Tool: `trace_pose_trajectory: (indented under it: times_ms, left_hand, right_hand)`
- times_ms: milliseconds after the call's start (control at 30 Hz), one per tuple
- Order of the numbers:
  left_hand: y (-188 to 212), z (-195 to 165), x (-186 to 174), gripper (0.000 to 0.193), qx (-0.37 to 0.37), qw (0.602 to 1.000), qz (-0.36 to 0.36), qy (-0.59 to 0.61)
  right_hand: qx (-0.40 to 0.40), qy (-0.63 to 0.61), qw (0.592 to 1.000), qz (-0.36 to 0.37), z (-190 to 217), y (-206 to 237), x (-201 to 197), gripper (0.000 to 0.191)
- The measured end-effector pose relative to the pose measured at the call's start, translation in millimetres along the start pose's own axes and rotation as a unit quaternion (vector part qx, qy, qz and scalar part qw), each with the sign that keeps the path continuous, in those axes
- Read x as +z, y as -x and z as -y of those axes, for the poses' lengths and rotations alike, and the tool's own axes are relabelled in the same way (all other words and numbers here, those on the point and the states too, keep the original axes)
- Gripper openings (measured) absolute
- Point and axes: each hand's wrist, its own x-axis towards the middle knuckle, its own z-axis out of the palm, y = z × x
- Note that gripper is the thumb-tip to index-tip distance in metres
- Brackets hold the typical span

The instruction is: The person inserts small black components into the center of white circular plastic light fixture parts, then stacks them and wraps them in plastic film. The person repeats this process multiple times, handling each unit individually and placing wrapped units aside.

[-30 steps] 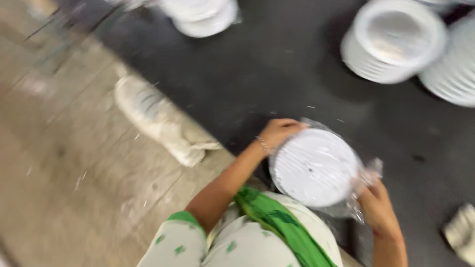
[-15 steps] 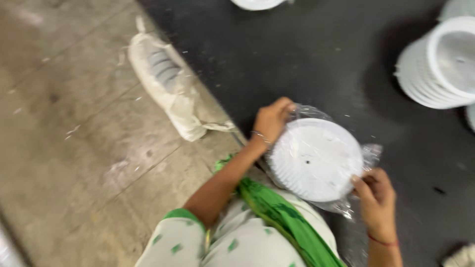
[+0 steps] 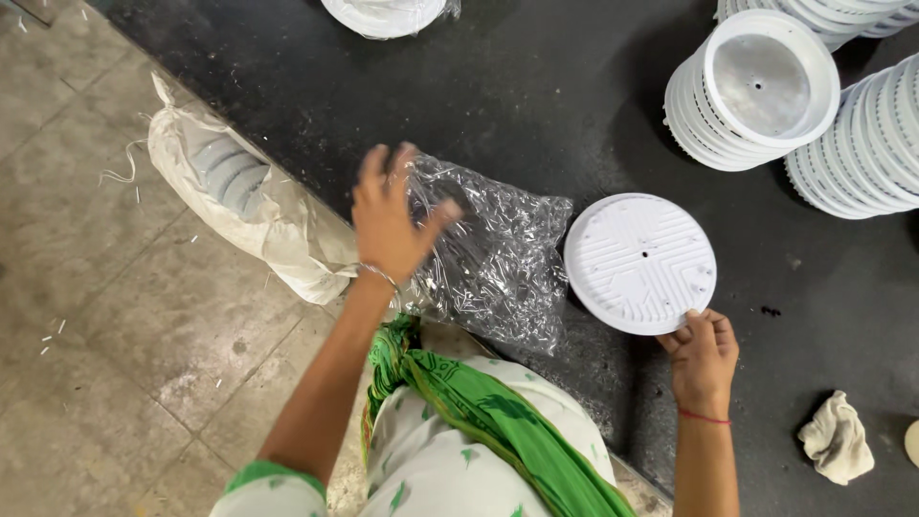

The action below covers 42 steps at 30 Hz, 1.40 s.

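The left hand (image 3: 388, 215) pinches the clear bag (image 3: 493, 258) by its near-left edge, fingers closed on the film. The bag lies crumpled and empty between the hands. To its right, the right hand (image 3: 704, 359) grips the white disc (image 3: 639, 263) by its near rim (flat on the black floor (image 3: 536, 115)).

Left hand (image 3: 388, 215) motion-blurred at fingertips; grip on clear plastic bag (image 3: 493, 258) could not be told. Bag's near edge hidden behind green scarf (image 3: 479, 412). Right hand (image 3: 702, 359) fingertips covered lower rim of white ribbed disc (image 3: 639, 262). Bagged white stack (image 3: 385, 13) cut off by top edge. Leaning row of discs (image 3: 866, 144) cut off at right edge; count unclear. Woven sack (image 3: 249, 206) contents only dimly visible as round shapes. Small pale object (image 3: 911, 442) cropped at right edge, kind unclear. Crumpled rag (image 3: 837, 436) folds hid its underside.
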Motion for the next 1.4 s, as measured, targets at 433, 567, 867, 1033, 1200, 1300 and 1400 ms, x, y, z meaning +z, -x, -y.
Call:
trace_pose_trajectory:
  times_ms: [433,567,867,1033,1200,1300,1400]
  left_hand:
    - [37.4,47.6,28.8,0.074,-0.098,0.969,0.227,-0.010]
    - [44.7,167.1,-7.4,0.036,-0.194,0.980,0.001,-0.030]
    - [36.4,267.4,78.7,0.020,-0.314,0.901,0.283,-0.093]
    - [-22.5,290.2,155.2,0.021,-0.223,0.901,0.364,-0.082]
    - [-60.3,283.4,198.8,0.023,-0.141,0.877,0.445,-0.115]
    - [-70.0,273.5,213.1,0.024,-0.102,0.858,0.483,-0.140]
    - [-72.0,275.3,214.6,0.025,-0.092,0.844,0.502,-0.166]
  right_hand:
    - [-0.005,-0.003,1.000,0.018,-29.1,-29.1,-32.9,0.009]
    - [0.075,0.020,0.997,-0.010,-20.0,-38.3,-18.8,0.038]
    - [0.130,0.086,0.985,-0.075,-19.6,-49.9,10.6,0.059]
    - [0.123,0.126,0.980,-0.089,-13.5,-43.1,36.1,0.052]
    - [0.109,0.061,0.983,-0.137,-21.9,-29.8,42.6,0.040]
    - [0.084,0.005,0.987,-0.137,-29.0,-22.0,39.8,0.022]
    - [0.075,-0.007,0.987,-0.141,-32.0,-21.0,47.8,0.012]
